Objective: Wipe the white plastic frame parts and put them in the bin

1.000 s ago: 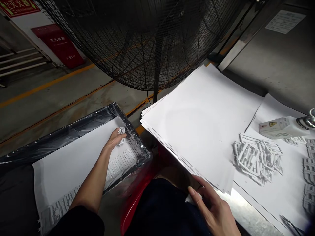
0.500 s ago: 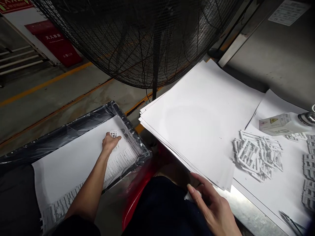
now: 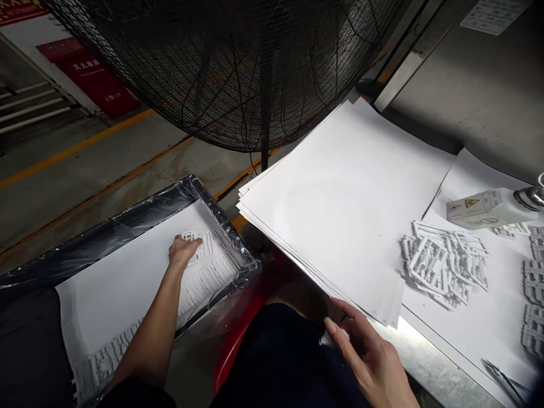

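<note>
My left hand (image 3: 182, 252) lies on a white die-cut lattice piece (image 3: 191, 241) on a white sheet (image 3: 114, 289). Its fingers cover part of that piece, and rows of similar pieces (image 3: 208, 280) lie just beside it. The sheet sits in a tray wrapped in black plastic (image 3: 127, 224). My right hand (image 3: 365, 354) is low at the near corner of a stack of white paper sheets (image 3: 335, 204), pinching a small white scrap (image 3: 334, 339). A loose heap of lattice pieces (image 3: 444, 266) lies to the right.
A black mesh fan guard (image 3: 225, 68) hangs above the tray. A white bottle with a yellow warning label (image 3: 488, 208) and metal tweezers (image 3: 504, 382) lie at the right. A red seat (image 3: 233, 351) is below; the floor has yellow lines (image 3: 76, 147).
My left hand has moved down and left across the sheet, from near the tray's far rim. The lattice piece it held now lies flat under its fingers. My right hand has barely moved.
</note>
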A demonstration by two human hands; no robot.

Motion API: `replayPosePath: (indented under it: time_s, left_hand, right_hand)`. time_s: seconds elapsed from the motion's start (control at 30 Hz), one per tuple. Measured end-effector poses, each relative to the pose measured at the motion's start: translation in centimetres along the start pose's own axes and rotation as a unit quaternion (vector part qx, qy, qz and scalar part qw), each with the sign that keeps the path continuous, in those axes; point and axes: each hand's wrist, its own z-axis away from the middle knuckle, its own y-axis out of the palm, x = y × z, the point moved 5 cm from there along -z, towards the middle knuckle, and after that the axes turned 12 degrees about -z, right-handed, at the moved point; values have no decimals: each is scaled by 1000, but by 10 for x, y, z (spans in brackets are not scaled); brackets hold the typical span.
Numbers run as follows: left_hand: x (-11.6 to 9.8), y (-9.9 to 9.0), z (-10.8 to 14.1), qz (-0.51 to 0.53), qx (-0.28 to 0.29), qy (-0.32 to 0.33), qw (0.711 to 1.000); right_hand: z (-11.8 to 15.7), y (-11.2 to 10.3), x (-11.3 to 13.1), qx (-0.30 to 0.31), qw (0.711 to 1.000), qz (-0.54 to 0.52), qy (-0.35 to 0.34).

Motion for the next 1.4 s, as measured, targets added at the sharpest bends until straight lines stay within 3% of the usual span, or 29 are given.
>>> replayPosePath:
  time_s: [0.3, 0.63, 1.23, 1.4]
  left_hand:
    - [-18, -5, -14, -72, 41, 103, 991]
    - [15, 18, 1, -32, 27, -11, 999]
    - [1, 24, 18, 113, 30, 8, 993]
    - [9, 11, 21, 117, -11, -25, 993]
  right_hand:
    - [-1, 1, 0, 20, 1000, -2, 11]
    - [-2, 1, 3, 10, 1000, -1, 14]
    - [0, 3, 3, 15, 1000, 3, 21]
    - [-1, 1, 3, 16, 1000, 6, 19]
